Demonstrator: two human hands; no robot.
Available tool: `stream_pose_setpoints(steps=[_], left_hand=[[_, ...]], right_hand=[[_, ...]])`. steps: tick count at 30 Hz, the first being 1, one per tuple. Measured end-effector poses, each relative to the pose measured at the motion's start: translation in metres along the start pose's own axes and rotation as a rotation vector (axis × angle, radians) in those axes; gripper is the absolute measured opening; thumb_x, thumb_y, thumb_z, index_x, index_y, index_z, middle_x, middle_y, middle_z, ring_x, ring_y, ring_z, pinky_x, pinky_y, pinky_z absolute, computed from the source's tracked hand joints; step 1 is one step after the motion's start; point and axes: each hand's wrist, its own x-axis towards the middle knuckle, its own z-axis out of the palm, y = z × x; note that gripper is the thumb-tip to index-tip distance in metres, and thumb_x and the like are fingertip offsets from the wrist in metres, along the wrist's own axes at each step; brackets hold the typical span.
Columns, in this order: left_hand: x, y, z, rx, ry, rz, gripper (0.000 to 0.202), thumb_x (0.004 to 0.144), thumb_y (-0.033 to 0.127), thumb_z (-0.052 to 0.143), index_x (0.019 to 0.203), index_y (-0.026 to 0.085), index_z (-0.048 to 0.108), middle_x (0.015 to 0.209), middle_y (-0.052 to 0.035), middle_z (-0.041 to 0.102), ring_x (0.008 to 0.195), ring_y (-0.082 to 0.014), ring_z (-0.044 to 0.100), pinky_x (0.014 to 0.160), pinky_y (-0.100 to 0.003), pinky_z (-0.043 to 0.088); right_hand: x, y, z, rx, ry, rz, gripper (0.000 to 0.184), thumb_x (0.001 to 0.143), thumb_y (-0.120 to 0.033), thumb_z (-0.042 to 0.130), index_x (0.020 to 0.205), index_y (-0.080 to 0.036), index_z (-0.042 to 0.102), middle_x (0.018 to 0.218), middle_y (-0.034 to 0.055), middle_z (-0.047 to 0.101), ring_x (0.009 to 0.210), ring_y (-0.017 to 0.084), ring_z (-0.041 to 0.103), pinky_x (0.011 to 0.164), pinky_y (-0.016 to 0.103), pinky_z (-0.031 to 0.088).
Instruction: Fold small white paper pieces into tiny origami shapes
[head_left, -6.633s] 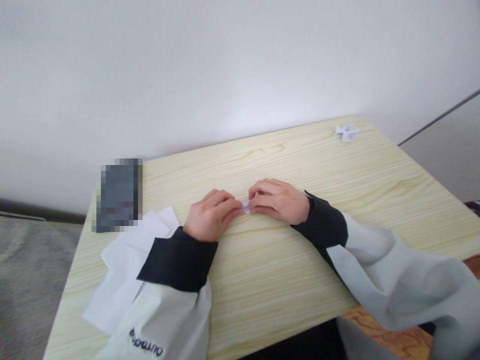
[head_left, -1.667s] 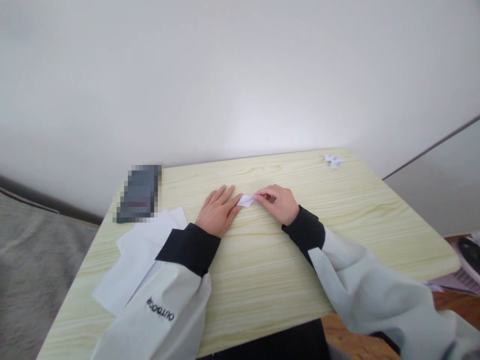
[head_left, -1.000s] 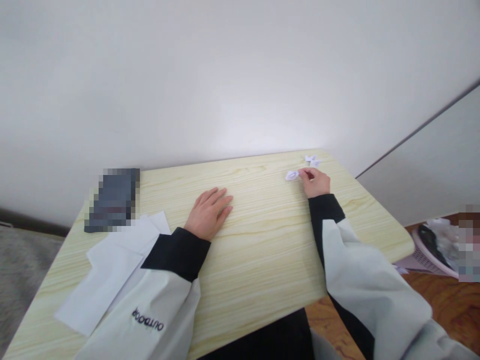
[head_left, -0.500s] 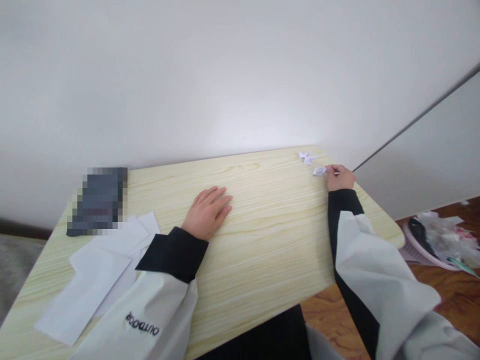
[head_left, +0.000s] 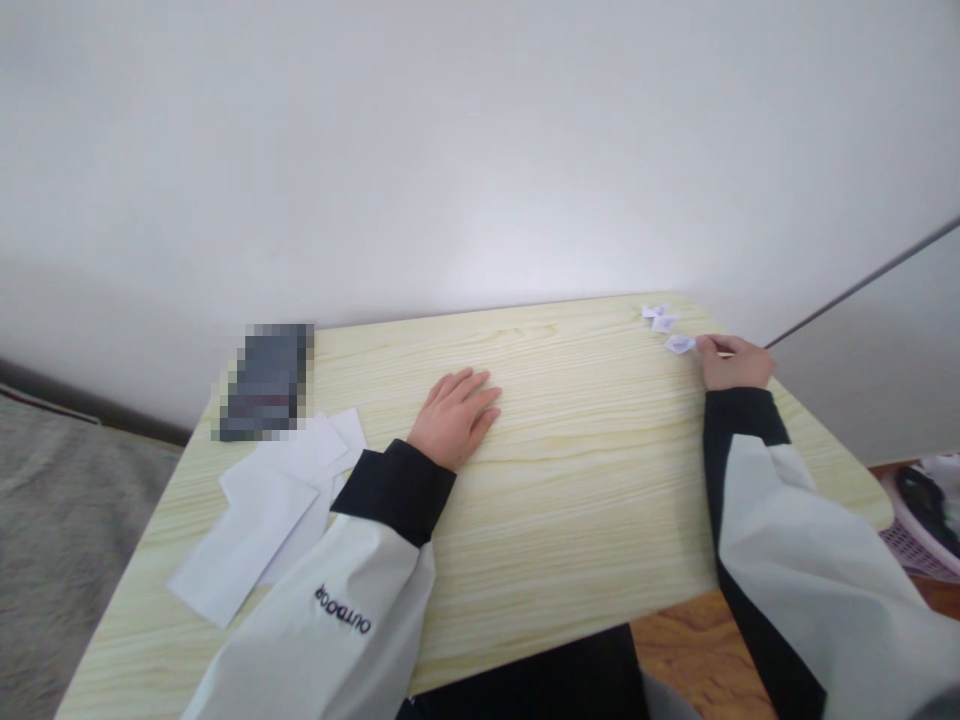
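Note:
My left hand [head_left: 457, 415] lies flat on the pale wooden table [head_left: 570, 470], fingers stretched out and holding nothing. My right hand [head_left: 731, 360] is reached out to the table's far right corner, its fingers curled and pinched at the edge of a small folded white paper piece [head_left: 680, 344] that rests on the tabletop. Two more small folded paper pieces [head_left: 658, 317] lie just beyond it, close to the corner. Both arms wear white sleeves with black cuffs.
Several loose white paper sheets [head_left: 262, 510] lie under and beside my left forearm. A dark, blurred flat object [head_left: 264, 382] sits at the table's back left. A white wall runs behind the table. A pinkish basket [head_left: 926, 525] stands on the floor at right.
My right hand carried the small folded paper from the table's middle to the far right corner, beside the other two pieces. My left hand let go and now lies flat.

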Motion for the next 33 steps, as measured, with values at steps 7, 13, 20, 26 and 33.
stream_pose_setpoints(steps=[7,13,20,26,33], left_hand=[[0.000,0.001,-0.001,0.003,-0.011,0.002,0.032,0.089,0.032,0.044,0.113,0.019,0.060,0.130,-0.0078,0.052,0.126,-0.0255,0.041,0.106,-0.046,0.032],[0.000,0.000,0.000,0.009,-0.013,0.002,0.032,0.089,0.032,0.044,0.114,0.019,0.060,0.131,-0.0076,0.051,0.126,-0.0254,0.040,0.106,-0.046,0.031],[0.001,0.002,0.000,0.016,-0.026,-0.012,0.032,0.089,0.032,0.043,0.114,0.020,0.060,0.132,-0.0075,0.051,0.127,-0.0253,0.039,0.107,-0.046,0.030],[-0.001,0.000,-0.019,0.008,-0.155,-0.035,0.032,0.088,0.028,0.044,0.115,0.018,0.059,0.130,-0.0109,0.051,0.121,-0.0245,0.045,0.101,-0.042,0.038],[-0.012,-0.027,-0.065,-0.010,-0.342,-0.095,0.035,0.080,0.025,0.055,0.114,0.018,0.059,0.117,-0.0080,0.060,0.108,-0.0233,0.054,0.098,-0.038,0.041]], right_hand=[[-0.010,-0.008,0.001,0.025,0.026,-0.050,0.023,0.070,-0.028,0.061,0.088,-0.014,0.068,0.082,0.0117,0.066,0.057,0.015,0.047,0.068,0.030,0.039],[-0.027,-0.027,0.003,0.074,0.037,-0.219,0.023,0.074,-0.028,0.057,0.089,-0.015,0.067,0.080,0.0092,0.066,0.057,0.015,0.045,0.068,0.030,0.038],[-0.047,-0.053,0.016,0.100,-0.002,-0.352,0.023,0.074,-0.031,0.054,0.086,-0.016,0.066,0.075,0.0056,0.064,0.059,0.016,0.047,0.068,0.032,0.042],[-0.082,-0.090,0.019,0.163,-0.160,-0.524,0.020,0.078,-0.030,0.052,0.084,-0.016,0.066,0.076,0.0050,0.064,0.062,0.016,0.051,0.068,0.031,0.043],[-0.124,-0.136,0.022,0.244,-0.314,-0.698,0.017,0.081,-0.026,0.051,0.086,-0.018,0.065,0.079,0.0049,0.065,0.069,0.018,0.055,0.071,0.031,0.044]])
